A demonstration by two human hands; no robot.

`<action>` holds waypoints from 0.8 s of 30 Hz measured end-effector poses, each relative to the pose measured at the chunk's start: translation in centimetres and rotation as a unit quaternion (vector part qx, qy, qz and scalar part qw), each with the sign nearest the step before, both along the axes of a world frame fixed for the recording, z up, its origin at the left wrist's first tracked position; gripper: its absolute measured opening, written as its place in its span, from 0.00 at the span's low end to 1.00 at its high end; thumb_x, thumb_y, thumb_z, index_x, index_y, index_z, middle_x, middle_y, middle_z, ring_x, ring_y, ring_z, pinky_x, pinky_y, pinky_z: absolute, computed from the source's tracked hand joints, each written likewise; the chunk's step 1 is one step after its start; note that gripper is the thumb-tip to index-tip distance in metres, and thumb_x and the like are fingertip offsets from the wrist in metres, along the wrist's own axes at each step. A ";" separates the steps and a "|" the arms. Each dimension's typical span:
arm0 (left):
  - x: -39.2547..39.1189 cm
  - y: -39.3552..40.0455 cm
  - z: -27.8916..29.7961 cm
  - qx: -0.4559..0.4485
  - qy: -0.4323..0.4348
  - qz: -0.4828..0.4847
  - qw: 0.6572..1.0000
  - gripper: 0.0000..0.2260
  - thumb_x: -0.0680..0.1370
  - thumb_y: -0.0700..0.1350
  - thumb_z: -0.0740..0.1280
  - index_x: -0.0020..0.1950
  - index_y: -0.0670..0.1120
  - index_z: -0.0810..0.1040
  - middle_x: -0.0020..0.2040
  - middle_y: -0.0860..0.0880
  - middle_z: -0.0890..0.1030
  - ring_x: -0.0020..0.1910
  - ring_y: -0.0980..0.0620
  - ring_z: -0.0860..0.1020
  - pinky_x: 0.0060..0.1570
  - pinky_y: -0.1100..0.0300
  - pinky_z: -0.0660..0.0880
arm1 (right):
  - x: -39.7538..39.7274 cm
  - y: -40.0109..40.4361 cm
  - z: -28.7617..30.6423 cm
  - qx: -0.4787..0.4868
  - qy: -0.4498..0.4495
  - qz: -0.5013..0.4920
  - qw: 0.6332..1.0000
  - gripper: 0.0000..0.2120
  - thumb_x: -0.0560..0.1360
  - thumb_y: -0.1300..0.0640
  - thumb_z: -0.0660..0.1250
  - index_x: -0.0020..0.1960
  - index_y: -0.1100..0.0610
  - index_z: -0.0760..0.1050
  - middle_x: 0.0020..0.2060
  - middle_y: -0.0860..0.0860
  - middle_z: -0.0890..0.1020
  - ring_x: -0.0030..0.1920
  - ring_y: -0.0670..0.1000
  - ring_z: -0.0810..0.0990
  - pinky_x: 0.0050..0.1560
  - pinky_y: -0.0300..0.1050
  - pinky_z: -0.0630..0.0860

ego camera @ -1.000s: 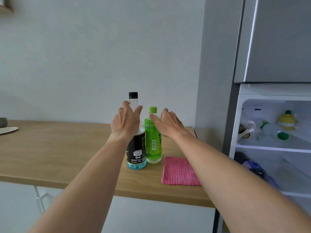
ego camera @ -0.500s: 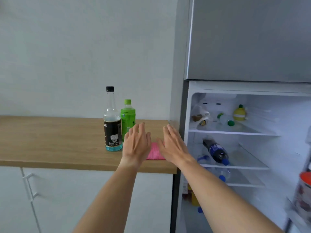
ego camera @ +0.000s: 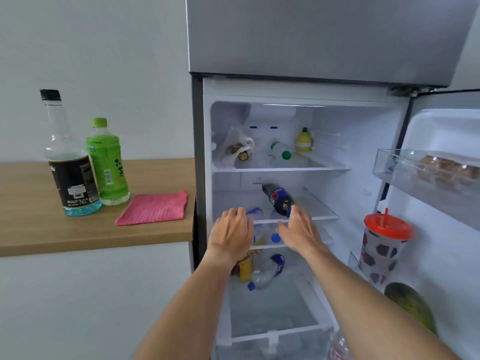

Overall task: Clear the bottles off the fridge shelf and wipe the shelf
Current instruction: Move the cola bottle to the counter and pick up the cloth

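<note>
The fridge stands open. A dark cola bottle (ego camera: 278, 200) lies on the middle glass shelf (ego camera: 319, 214), its blue cap toward me. Beside it lies a clear bottle (ego camera: 255, 212), partly hidden by my left hand (ego camera: 230, 233). My left hand reaches to the shelf's front edge, fingers curled, nothing held. My right hand (ego camera: 298, 231) is open at the shelf edge, fingertips near the cola bottle's cap. On the wooden counter (ego camera: 39, 235) stand a black-labelled clear bottle (ego camera: 70, 162) and a green bottle (ego camera: 107, 165), with a pink cloth (ego camera: 154, 207) beside them.
The top shelf holds a lemon-shaped bottle (ego camera: 303, 141), a lying green-capped bottle (ego camera: 280, 151) and a white bag (ego camera: 235, 149). Lower down lie another clear bottle (ego camera: 265, 272) and yellow packets. The open door on the right carries a red-lidded cup (ego camera: 381, 245) and an egg tray (ego camera: 426, 170).
My view has swung right from the counter to the open fridge. Both hands left the two bottles standing on the counter and moved into the fridge to the middle shelf.
</note>
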State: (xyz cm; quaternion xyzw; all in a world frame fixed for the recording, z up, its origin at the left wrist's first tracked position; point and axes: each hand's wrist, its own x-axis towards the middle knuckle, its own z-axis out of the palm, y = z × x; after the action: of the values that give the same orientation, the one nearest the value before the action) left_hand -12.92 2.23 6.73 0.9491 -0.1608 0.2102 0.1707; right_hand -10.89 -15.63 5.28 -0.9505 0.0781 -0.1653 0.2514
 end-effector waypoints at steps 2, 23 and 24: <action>2.6 -1.6 -1.7 0.040 0.016 0.000 0.999 0.14 0.83 0.48 0.51 0.56 0.43 0.73 0.55 0.44 0.77 0.52 0.45 0.76 0.52 0.55 0.72 | 3.1 -2.4 -0.9 0.037 0.040 -0.023 0.998 0.20 0.74 0.53 0.69 0.62 0.60 0.69 0.59 0.59 0.76 0.53 0.58 0.74 0.51 0.49 0.72; 21.8 -4.8 -9.0 0.120 0.104 0.079 0.984 0.24 0.83 0.53 0.49 0.74 0.42 0.64 0.73 0.42 0.67 0.71 0.43 0.66 0.73 0.49 0.62 | 21.5 -2.7 -5.7 -0.037 0.009 -0.058 0.998 0.45 0.68 0.48 0.79 0.77 0.50 0.57 0.59 0.58 0.75 0.58 0.61 0.77 0.55 0.54 0.79; 21.7 -4.6 -9.1 0.118 0.106 0.077 0.984 0.24 0.83 0.54 0.49 0.75 0.42 0.62 0.74 0.42 0.65 0.73 0.43 0.65 0.74 0.49 0.61 | 21.4 -2.4 -5.7 -0.041 0.005 -0.060 0.997 0.44 0.69 0.50 0.78 0.77 0.50 0.57 0.59 0.58 0.75 0.57 0.61 0.77 0.55 0.54 0.79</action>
State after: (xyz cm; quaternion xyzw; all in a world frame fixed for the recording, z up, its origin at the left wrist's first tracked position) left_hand 8.80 -2.41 -2.35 0.9891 -0.0922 0.1002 0.0567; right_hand 10.50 -18.03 -0.44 -0.9543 0.1299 -0.1784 0.2015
